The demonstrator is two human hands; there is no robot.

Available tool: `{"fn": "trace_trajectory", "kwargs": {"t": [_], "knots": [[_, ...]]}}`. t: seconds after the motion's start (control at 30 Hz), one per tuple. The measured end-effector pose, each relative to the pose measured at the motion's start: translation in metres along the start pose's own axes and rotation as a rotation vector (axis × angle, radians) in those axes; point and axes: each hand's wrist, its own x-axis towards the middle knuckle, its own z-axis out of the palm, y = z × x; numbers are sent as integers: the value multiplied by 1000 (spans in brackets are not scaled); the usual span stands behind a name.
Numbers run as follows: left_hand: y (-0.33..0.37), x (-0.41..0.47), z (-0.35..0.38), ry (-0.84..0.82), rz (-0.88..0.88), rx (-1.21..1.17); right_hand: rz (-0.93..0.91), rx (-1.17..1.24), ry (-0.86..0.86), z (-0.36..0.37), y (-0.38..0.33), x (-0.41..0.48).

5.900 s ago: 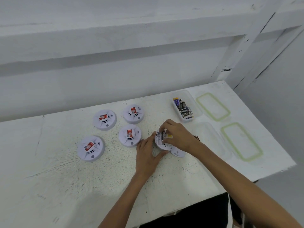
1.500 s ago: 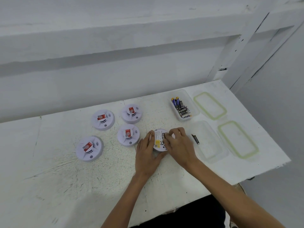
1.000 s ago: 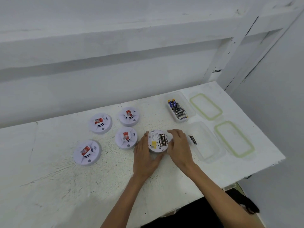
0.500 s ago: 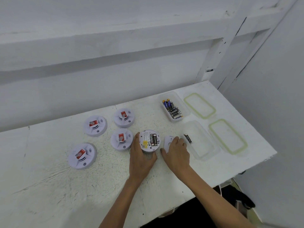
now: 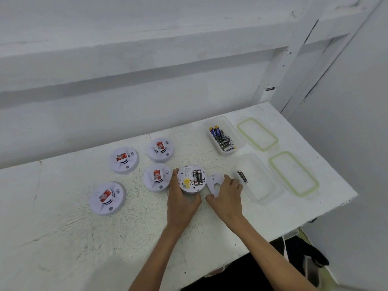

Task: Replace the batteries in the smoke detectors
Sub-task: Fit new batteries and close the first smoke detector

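Observation:
A white smoke detector (image 5: 190, 179) lies upside down at the table's middle, with black batteries (image 5: 197, 177) in its uncovered compartment. My left hand (image 5: 182, 201) cups its left and near sides. Just right of it lies the detector's white back plate (image 5: 214, 184), and my right hand (image 5: 227, 195) grips that plate on the table. Several other detectors lie face up to the left, among them one (image 5: 157, 177) beside my left hand and another (image 5: 107, 198) nearer the front left.
A clear tub (image 5: 234, 133) with several batteries stands at the back right. A second clear tub (image 5: 262, 186) holds one black battery (image 5: 242, 176), just right of my right hand. Two green-rimmed lids (image 5: 257, 133) (image 5: 294, 173) lie further right, near the table edge.
My right hand left the detector's battery compartment, moved right and closed on the back plate beside it. My left hand stayed on the detector. The camera view shifted.

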Motion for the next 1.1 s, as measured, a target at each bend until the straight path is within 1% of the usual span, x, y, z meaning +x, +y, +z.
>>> {"fn": "trace_trajectory", "kwargs": {"t": [0.07,0.2,0.27,0.33,0.4,0.53,0.63,0.77,1.03,1.1], "knots": [[1,1,-1,1,-9,-20,20,91,40,1,-1,-3],[2,1,0,19,-13,-22,22,362,98,-5,-1,-5],[2,0,-1,18,-43,-35,-19,472,115,-10,-4,-4],[3,0,-4,5,-60,-51,-105,519,107,-15,-7,-2],[4,1,-6,-21,-34,-44,-219,488,56,-19,-7,3],[8,2,-5,-96,60,45,-379,352,-133,-29,-11,18],[8,3,-1,-99,46,52,-453,251,-244,-33,-13,28],[9,0,-4,-91,-25,14,-455,130,-271,-38,-8,35],[12,-1,-4,-102,23,39,-457,105,-283,-45,-3,37],[12,-1,-4,-102,7,35,-454,111,-281,-45,-3,36]]}}
